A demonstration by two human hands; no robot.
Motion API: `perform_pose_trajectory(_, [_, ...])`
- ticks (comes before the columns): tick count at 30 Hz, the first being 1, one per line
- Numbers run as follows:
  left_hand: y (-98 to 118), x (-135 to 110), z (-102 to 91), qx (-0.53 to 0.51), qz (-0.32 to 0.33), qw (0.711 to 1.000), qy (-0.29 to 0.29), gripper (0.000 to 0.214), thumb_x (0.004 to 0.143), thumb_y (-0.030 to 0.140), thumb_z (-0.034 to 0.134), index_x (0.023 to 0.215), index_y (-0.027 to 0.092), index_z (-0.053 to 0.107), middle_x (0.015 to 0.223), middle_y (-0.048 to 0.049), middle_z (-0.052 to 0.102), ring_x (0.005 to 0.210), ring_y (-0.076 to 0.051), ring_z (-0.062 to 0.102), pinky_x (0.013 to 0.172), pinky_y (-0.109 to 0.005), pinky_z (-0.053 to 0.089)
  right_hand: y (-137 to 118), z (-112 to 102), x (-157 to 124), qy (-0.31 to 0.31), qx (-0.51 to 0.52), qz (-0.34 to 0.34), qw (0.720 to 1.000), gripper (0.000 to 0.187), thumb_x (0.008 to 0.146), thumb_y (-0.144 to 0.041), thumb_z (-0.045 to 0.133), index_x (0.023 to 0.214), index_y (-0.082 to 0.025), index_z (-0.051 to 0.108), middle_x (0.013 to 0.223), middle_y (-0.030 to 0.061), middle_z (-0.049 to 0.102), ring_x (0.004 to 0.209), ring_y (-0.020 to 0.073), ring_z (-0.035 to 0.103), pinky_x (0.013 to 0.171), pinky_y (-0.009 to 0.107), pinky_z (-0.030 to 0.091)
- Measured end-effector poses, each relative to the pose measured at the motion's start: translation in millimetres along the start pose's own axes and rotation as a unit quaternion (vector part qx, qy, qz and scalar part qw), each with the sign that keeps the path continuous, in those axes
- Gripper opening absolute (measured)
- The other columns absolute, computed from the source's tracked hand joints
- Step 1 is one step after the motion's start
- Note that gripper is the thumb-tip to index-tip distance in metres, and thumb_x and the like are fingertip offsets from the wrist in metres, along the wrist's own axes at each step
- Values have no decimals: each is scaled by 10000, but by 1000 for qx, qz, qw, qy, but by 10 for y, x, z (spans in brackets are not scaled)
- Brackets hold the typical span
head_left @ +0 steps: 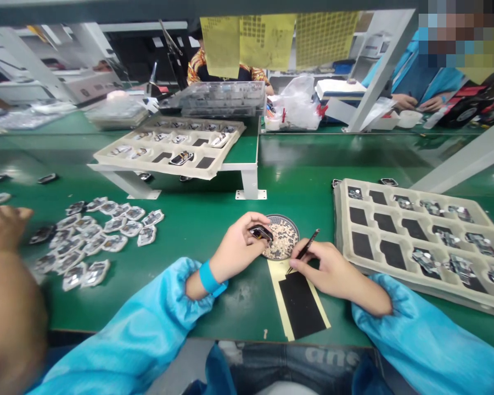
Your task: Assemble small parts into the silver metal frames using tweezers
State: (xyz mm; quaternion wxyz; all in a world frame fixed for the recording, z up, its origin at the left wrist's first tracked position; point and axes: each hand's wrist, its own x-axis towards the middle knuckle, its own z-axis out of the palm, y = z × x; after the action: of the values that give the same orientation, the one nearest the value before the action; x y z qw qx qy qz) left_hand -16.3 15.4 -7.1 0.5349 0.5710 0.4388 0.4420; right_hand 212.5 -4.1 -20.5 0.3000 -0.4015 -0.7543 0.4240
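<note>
My left hand grips a small dark-rimmed device housing between thumb and fingers, above the left edge of a round dish full of tiny pale and dark pieces. In my right hand is a pair of dark tweezers, their tips pointing down near the top of a black sheet. That sheet lies on a yellow backing strip just below the dish. The tweezers' tips are too small to tell whether they hold anything.
Many white-rimmed housings lie in a cluster at left, near another person's arm. At right stands a compartment tray with circuit boards. A second tray rests on a raised green stand. People work across the bench.
</note>
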Motion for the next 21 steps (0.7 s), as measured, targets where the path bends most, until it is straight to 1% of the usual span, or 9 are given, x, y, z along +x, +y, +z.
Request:
perform_pose_trajectory(3, [39,-9,-66,145,62,987,22,195,810,142,666,999,184,692,1028,-69,688,969,-203,669,798,-303,548,9,1,0,2,6,-2,1000,127,939,-318,633,918,-197,663,822,30,711,724,175,680,706,308,576])
perform_pose_trajectory(5, [49,-20,-86,213,80,973,34,141,849,175,653,972,195,720,983,-55,707,909,-189,666,768,-293,534,16,6,2,0,10,-4,1000,131,941,-323,633,923,-196,663,828,32,713,725,175,682,707,308,578])
perform_pose_trajectory(6, [48,-25,-88,221,72,972,35,138,858,191,651,978,193,719,943,-50,714,856,-181,666,721,-282,525,19,9,3,-1,10,-3,1000,133,941,-324,633,923,-196,662,828,32,714,725,175,683,708,307,577])
perform_pose_trajectory(8, [34,-33,-74,184,35,982,22,186,861,216,660,1038,181,703,892,-48,718,769,-166,662,649,-263,511,19,12,3,-3,10,-2,1000,130,942,-321,635,917,-196,663,822,30,715,728,174,685,708,303,575])
perform_pose_trajectory(10, [18,-39,-45,117,-7,993,-3,247,852,241,679,1085,162,699,888,-59,720,722,-154,660,626,-254,515,9,6,-5,-7,18,-2,1000,118,942,-310,639,910,-198,661,808,27,715,732,173,686,708,299,571])
perform_pose_trajectory(13, [6,-49,10,46,-70,996,-30,244,837,281,699,1040,145,695,815,-53,713,632,-136,645,555,-236,512,-29,-27,-28,16,44,-15,999,91,945,-279,643,897,-202,648,801,26,713,729,171,688,703,299,572])
perform_pose_trajectory(16, [9,-61,67,-12,-106,994,-25,253,824,319,713,989,169,596,740,-14,691,578,-152,667,429,-200,465,-81,-65,-44,105,61,-94,988,30,923,-188,664,926,-207,641,859,45,726,796,190,707,743,331,582])
perform_pose_trajectory(18, [13,-67,102,-42,-110,993,-19,277,828,331,709,989,180,543,737,-8,698,572,-168,694,385,-178,433,-112,-77,-39,151,57,-168,973,137,888,-100,676,966,-208,644,889,56,732,855,208,714,778,361,587])
perform_pose_trajectory(21, [18,-72,147,-59,-113,992,-20,276,834,324,703,1003,158,560,747,-29,715,565,-159,700,370,-153,411,-140,-79,-14,171,34,-232,957,245,844,-14,681,998,-202,652,900,65,735,870,216,717,772,377,595])
